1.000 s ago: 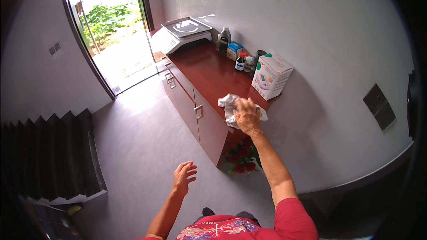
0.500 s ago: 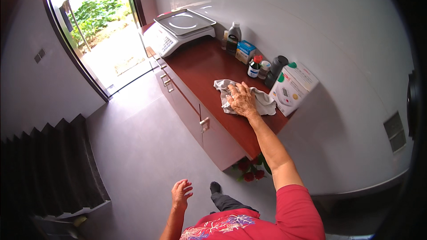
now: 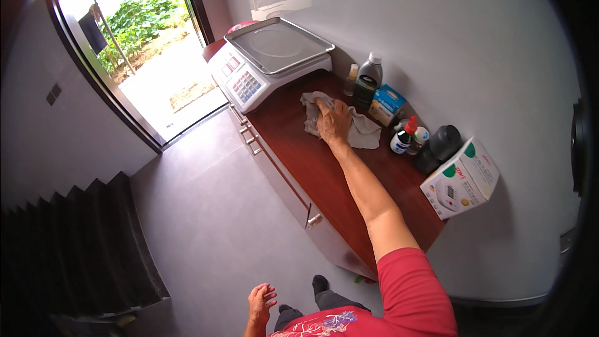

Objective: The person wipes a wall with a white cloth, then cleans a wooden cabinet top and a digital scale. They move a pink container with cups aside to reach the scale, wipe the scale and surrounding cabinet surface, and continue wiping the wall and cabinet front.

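Observation:
My right hand (image 3: 334, 122) presses down on a crumpled pale grey cloth (image 3: 364, 132) on the reddish-brown cabinet top (image 3: 293, 134). Its fingers bend into the folds, and the cloth spreads out on both sides of them. To the left of the cloth stands a white weighing scale (image 3: 249, 84) with a flat metal pan. Just beyond the cloth, by the wall, are a dark bottle with a pale cap (image 3: 369, 78) and a blue and yellow box (image 3: 387, 105). Low in the view, my left hand (image 3: 261, 302) hangs with loosely bent fingers, holding nothing.
Along the wall stand a red-capped bottle (image 3: 404, 136), a small jar (image 3: 419, 139), a black bottle (image 3: 440, 147) and a white carton (image 3: 462, 178) at the right end. Metal handles (image 3: 249, 137) jut from the cabinet front. An open doorway (image 3: 168, 93) lies far left, a dark pleated thing (image 3: 81, 243) nearer.
My right hand has slid the cloth along the cabinet top from beside the white carton toward the scale. The view has shifted toward the scale end. My left hand still hangs low.

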{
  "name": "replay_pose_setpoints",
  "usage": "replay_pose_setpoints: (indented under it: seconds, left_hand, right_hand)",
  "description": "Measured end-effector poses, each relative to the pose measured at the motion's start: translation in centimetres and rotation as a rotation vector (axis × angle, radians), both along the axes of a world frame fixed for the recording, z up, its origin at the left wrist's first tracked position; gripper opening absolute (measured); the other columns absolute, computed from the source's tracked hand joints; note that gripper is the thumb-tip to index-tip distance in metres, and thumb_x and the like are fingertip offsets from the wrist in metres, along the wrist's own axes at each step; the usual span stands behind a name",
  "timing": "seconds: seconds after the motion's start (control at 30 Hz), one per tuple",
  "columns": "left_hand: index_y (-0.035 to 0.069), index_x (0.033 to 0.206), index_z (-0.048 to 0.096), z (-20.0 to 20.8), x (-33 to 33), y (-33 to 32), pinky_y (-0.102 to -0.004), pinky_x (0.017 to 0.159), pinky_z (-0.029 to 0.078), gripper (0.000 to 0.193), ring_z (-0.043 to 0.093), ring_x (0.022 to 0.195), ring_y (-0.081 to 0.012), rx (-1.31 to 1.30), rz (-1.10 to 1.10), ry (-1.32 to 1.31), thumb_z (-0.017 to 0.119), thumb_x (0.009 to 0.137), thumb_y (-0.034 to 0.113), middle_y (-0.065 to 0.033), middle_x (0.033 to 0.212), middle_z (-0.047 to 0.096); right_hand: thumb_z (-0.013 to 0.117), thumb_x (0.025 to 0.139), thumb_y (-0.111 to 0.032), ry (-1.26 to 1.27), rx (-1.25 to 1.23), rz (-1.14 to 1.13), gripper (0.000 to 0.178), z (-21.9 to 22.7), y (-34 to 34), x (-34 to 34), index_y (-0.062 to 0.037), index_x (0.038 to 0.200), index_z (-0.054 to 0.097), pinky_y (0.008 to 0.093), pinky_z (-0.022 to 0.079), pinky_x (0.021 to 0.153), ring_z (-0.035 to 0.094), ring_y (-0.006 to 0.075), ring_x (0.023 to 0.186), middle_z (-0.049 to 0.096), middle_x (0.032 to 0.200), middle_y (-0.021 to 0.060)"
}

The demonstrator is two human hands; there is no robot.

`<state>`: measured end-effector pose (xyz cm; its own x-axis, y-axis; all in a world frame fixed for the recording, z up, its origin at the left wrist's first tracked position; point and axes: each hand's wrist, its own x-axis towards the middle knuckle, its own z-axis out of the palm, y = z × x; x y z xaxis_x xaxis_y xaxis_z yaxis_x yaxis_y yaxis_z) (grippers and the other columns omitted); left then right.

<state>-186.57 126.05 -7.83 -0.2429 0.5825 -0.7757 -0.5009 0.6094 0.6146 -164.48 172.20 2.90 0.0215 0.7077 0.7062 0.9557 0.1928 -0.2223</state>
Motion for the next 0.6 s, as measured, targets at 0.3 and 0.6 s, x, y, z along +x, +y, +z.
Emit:
replay_pose_setpoints:
  seconds: [0.3, 0.6]
  left_hand:
    - [0.008, 0.111, 0.054, -2.2, -9.8, 0.7, -0.0361, 0.066, 0.050, 0.033, 0.061, 0.081, -0.0217, -0.087, -0.032, -0.010, 0.058, 0.087, 0.029, -0.0090, 0.098, 0.063]
    - [0.009, 0.107, 0.058, 0.0, -18.8, 15.7, -0.0317, 0.065, 0.047, 0.029, 0.060, 0.081, -0.0177, 0.194, -0.419, 0.191, 0.059, 0.088, 0.030, -0.0062, 0.095, 0.064]
  right_hand:
    - [0.062, 0.078, -0.039, 0.026, -0.062, -0.249, 0.035, 0.8, 6.2, -7.0, -0.0203, 0.108, 0.063, 0.0549, 0.042, 0.079, 0.051, 0.0291, 0.107, 0.057, 0.107, 0.0077]
    - [0.062, 0.070, -0.054, -0.044, -0.427, -0.112, 0.069, 3.2, -0.8, -12.1, -0.0184, 0.129, 0.051, 0.0622, 0.031, 0.096, 0.036, 0.0287, 0.127, 0.046, 0.134, 0.0069]
